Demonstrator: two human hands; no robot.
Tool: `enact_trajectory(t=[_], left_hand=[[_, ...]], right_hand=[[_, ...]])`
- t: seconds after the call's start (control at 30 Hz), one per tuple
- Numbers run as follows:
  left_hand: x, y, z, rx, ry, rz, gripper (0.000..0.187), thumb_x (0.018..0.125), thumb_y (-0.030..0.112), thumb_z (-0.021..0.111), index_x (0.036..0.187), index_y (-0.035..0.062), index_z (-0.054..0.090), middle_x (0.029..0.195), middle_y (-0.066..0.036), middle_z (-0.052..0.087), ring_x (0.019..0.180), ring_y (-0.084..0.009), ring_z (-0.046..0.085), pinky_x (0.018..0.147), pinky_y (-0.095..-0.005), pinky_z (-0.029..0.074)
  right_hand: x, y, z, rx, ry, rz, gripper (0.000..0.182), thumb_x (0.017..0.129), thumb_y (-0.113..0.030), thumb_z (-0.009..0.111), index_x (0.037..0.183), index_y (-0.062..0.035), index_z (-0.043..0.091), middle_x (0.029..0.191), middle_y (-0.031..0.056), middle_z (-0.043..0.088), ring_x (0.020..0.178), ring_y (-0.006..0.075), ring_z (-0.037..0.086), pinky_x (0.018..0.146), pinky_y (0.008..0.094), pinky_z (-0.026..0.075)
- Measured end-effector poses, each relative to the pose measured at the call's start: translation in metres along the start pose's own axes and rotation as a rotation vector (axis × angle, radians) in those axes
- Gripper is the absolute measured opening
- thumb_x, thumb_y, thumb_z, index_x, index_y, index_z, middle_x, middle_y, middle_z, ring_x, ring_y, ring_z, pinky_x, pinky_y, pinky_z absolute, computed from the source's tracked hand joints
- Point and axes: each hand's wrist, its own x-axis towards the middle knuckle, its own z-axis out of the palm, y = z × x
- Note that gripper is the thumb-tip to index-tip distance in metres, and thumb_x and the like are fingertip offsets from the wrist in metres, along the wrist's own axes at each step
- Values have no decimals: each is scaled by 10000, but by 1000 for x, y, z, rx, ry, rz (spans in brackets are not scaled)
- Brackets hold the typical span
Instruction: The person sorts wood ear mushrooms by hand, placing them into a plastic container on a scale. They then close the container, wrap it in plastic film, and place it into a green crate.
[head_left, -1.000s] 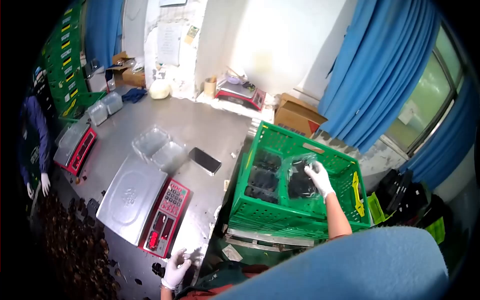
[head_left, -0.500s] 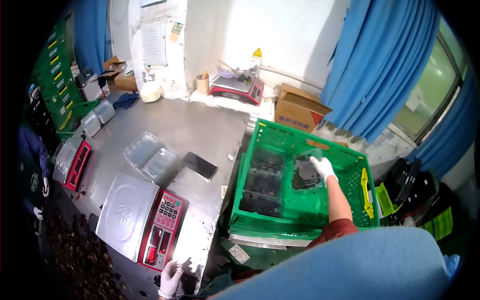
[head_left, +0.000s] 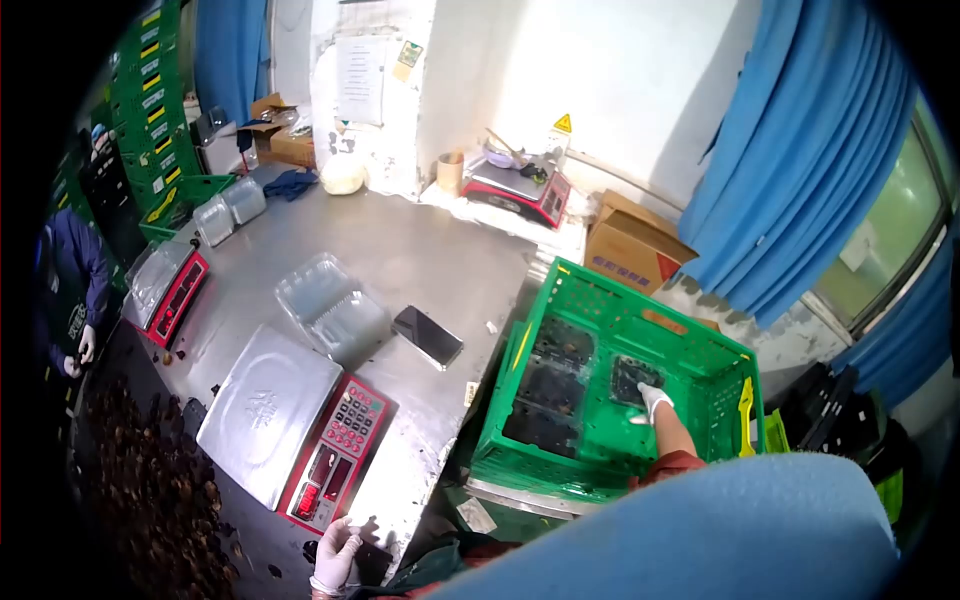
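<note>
Inside the green crate (head_left: 620,465), my gloved right hand (head_left: 655,400) touches the near right edge of a clear box with dark contents (head_left: 634,380). Three more filled boxes (head_left: 548,385) stand in a column along the crate's left side. My gloved left hand (head_left: 336,557) is by the table's front edge, just below the red and silver scale (head_left: 270,415); its fingers are bent together, and whatever they may hold is too small to make out. A phone (head_left: 428,337) lies on the metal table (head_left: 400,245) beyond the scale.
Empty clear boxes (head_left: 333,305) lie behind the scale. A second scale (head_left: 170,290) and a dark heap (head_left: 150,490) are at the left, near a person in dark clothes (head_left: 75,290). Another scale (head_left: 520,190) and a carton (head_left: 635,245) stand at the back.
The box at my right hand has gone down and nearer in the crate and now lies flatter, behind the fingers. The whole view has shifted, so the table appears further right.
</note>
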Motion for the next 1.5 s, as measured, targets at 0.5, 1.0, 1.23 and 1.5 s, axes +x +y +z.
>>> enact_trajectory(t=[0.5, 1.0, 1.23, 1.5], left_hand=[[0, -37, -15, 95, 119, -24, 379, 904, 54, 602, 1258, -21, 492, 1061, -45, 608, 1003, -123, 575, 907, -265, 466], [-66, -40, -8, 88, 350, -39, 451, 924, 167, 619, 1316, -4, 476, 1178, -93, 599, 1086, -159, 566, 957, -291, 449], [-129, -58, -11, 111, 653, -86, 485, 921, 243, 624, 1328, 19, 486, 1181, -140, 617, 1094, -199, 586, 937, -314, 467], [-167, -89, 1, -30, 821, -108, 450, 909, 207, 639, 1297, 27, 501, 1100, -87, 607, 989, -141, 570, 869, -278, 482]], right_hand=[[-49, -71, 33, -730, 678, -557, 548, 778, -396, 666, 1181, -32, 591, 1340, 216, 483, 1226, 397, 461, 1037, 448, 379], [-295, -152, 383, -1075, -602, -2216, 306, 827, -248, 633, 1079, -77, 616, 1023, 145, 609, 993, 329, 567, 875, 426, 461], [-250, -134, 486, -1271, -587, -2227, 201, 851, -240, 585, 920, -53, 607, 951, 178, 618, 873, 369, 616, 774, 469, 504], [-266, -175, 485, -1194, -608, -1852, 335, 553, -213, 867, 724, -28, 646, 731, 155, 659, 696, 315, 644, 667, 407, 502]])
